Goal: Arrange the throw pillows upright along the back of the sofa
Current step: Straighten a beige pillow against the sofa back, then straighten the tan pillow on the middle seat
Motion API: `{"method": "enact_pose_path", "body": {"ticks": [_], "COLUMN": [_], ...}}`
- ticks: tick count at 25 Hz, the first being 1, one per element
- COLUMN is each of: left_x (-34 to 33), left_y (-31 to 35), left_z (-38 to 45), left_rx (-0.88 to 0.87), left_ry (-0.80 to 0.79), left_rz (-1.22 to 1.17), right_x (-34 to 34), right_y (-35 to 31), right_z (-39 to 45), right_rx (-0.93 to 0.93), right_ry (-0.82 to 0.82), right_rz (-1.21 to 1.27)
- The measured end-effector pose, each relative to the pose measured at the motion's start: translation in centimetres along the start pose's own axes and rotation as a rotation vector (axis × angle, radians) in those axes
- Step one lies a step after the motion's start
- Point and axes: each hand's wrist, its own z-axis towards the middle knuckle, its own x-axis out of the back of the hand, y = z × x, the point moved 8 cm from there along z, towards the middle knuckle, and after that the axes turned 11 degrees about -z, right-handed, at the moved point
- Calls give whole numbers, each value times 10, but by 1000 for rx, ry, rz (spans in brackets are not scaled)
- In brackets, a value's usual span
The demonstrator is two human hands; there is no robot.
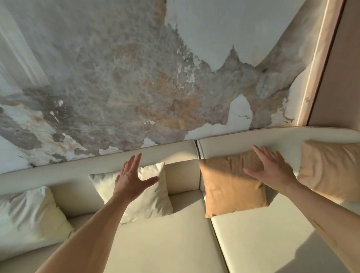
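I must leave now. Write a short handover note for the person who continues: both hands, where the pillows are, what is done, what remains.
Left hand: open, fingers spread, in front of the second white pillow; contact cannot be told.
Right hand: open, over the upper right part of the inner tan pillow; no grip.
Pillows: four stand along the sofa back: outer white pillow at far left, then white, tan, and outer tan pillow at far right.
Done: all four lean upright on the backrest.
Left: perhaps straighten the slightly tilted ones and even the gaps.
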Motion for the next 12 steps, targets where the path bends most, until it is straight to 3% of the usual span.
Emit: {"method": "enact_pose_path", "body": {"ticks": [6, 12], "left_x": [-82, -121], "left_y": [95, 130], "left_z": [-8, 0], "left_rx": [38, 48], "left_ry": [-12, -41], "left_rz": [-91, -105], "right_x": [22, 8], "right_y": [137, 188], "right_z": [6, 19], "right_rx": [-22, -46], "right_ry": [-44, -97], "right_rz": [-5, 33]}}
